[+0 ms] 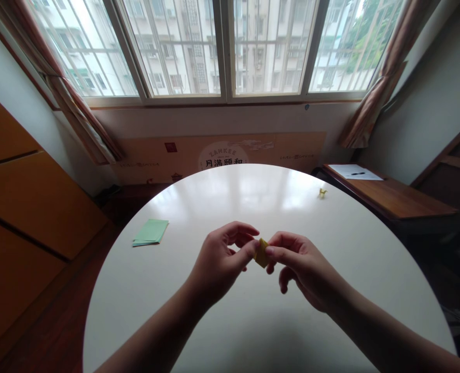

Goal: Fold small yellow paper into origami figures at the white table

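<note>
A small folded piece of yellow paper [261, 254] is held up over the round white table, between both hands. My left hand [224, 256] pinches its left edge with the thumb, the other fingers curled behind. From the other side my right hand [302, 259] grips the paper between thumb and forefinger, its lower fingers bent and hanging free. Parts of the paper are hidden by the fingertips.
A stack of green paper sheets [151, 232] lies on the white table [136, 305] at left. A small folded yellow paper figure [322, 193] stands near the far right rim. Beyond it, a wooden side table [412, 199] holds a white sheet [346, 172] and a pen [358, 173].
</note>
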Demonstrator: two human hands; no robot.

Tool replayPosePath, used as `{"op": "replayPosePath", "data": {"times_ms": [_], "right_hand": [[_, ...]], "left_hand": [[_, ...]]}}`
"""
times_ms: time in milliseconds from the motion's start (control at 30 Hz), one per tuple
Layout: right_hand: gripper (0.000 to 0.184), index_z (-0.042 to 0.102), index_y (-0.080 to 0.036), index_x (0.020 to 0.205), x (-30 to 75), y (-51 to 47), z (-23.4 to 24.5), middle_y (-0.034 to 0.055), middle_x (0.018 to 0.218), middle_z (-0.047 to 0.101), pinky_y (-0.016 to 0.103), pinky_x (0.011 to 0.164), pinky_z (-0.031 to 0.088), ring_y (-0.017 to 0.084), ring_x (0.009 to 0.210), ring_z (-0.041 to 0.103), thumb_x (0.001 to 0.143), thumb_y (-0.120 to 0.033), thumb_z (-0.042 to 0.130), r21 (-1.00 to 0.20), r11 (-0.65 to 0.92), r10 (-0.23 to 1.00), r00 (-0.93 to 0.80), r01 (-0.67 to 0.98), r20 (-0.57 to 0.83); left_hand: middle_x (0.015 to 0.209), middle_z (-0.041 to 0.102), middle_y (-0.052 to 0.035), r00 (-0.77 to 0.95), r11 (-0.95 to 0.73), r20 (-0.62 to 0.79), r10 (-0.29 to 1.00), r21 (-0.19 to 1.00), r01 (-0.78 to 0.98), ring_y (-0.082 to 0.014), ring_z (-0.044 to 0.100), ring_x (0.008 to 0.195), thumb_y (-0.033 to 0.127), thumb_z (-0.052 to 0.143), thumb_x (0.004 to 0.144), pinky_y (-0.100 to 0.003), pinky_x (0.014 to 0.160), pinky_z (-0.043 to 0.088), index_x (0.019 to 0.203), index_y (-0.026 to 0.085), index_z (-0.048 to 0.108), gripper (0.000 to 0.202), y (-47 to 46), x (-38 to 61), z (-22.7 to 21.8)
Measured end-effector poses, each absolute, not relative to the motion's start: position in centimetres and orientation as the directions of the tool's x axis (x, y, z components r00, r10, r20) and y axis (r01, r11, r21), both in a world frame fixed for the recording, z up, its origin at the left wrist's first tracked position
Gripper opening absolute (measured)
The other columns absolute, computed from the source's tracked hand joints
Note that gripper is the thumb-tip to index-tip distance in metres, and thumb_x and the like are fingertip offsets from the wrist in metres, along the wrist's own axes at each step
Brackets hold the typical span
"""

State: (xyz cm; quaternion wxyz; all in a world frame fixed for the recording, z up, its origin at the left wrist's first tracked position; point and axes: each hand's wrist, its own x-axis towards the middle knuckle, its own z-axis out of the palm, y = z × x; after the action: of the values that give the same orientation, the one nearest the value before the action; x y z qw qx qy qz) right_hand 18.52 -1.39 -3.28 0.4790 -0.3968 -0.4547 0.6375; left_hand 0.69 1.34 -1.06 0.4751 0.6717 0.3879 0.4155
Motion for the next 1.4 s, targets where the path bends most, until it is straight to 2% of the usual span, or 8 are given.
{"op": "replayPosePath", "data": {"times_ms": [167,367,567,900,1167,1400], "right_hand": [[0.020,0.066,-0.017,0.073,18.52,-1.38,-3.32,0.0019,0.073,0.063,0.016,0.038,0.045,0.015,0.066,0.060,0.079,-0.032,0.077,-0.966,-0.097,0.977,-0.206,-0.241,-0.046],[0.022,0.066,-0.017,0.074,18.36,-1.45,-3.46,0.0016,0.070,0.062,0.016,0.038,0.045,0.015,0.065,0.060,0.079,-0.035,0.077,-0.973,-0.077,0.978,-0.205,-0.218,-0.032],[0.025,0.067,-0.016,0.076,18.32,-1.55,-3.27,0.0047,0.074,0.066,0.017,0.040,0.046,0.016,0.067,0.061,0.083,-0.039,0.073,-0.976,-0.059,0.974,-0.227,-0.210,-0.010],[0.020,0.068,-0.016,0.081,18.66,-1.36,-3.50,0.0035,0.071,0.069,0.015,0.036,0.045,0.014,0.059,0.061,0.081,-0.034,0.077,-0.963,-0.100,0.962,-0.273,-0.251,-0.029],[0.024,0.067,-0.015,0.081,18.68,-1.38,-3.44,0.0047,0.071,0.070,0.016,0.035,0.045,0.014,0.055,0.063,0.078,-0.036,0.078,-0.973,-0.110,0.956,-0.288,-0.204,-0.047],[0.024,0.067,-0.015,0.078,18.57,-1.20,-3.52,0.0033,0.069,0.069,0.016,0.035,0.044,0.015,0.055,0.063,0.077,-0.036,0.078,-0.977,-0.123,0.957,-0.280,-0.173,-0.071]], "left_hand": [[0.075,0.070,-0.0050,0.430,-0.163,0.101,0.897,0.981,0.109,-0.0151,0.063,0.066,0.027,0.066,0.085,-0.018,0.045,0.051,0.085,0.013,0.072,0.015,1.64,0.47,-0.98],[0.074,0.070,-0.0048,0.440,-0.140,0.076,0.895,0.983,0.117,-0.0143,0.062,0.064,0.025,0.067,0.083,-0.018,0.043,0.050,0.085,0.013,0.073,0.014,1.44,0.44,-0.71],[0.065,0.067,-0.0035,0.441,-0.009,-0.036,0.897,0.995,0.100,-0.0114,0.056,0.056,0.025,0.071,0.079,-0.016,0.040,0.047,0.075,0.012,0.071,0.014,1.57,0.40,-0.73],[0.058,0.063,-0.0011,0.486,0.141,-0.172,0.857,0.985,0.099,-0.0095,0.053,0.053,0.029,0.078,0.073,-0.015,0.039,0.044,0.070,0.012,0.070,0.019,1.99,0.18,-0.56],[0.060,0.064,-0.0030,0.492,0.129,-0.194,0.849,0.978,0.163,-0.0111,0.055,0.055,0.033,0.081,0.069,-0.016,0.040,0.042,0.068,0.012,0.069,0.024,2.12,0.03,-0.38],[0.063,0.067,-0.0039,0.487,0.113,-0.211,0.848,0.969,0.222,-0.0116,0.057,0.055,0.028,0.076,0.071,-0.017,0.042,0.043,0.067,0.013,0.068,0.017,2.08,-0.04,-0.36]]}}
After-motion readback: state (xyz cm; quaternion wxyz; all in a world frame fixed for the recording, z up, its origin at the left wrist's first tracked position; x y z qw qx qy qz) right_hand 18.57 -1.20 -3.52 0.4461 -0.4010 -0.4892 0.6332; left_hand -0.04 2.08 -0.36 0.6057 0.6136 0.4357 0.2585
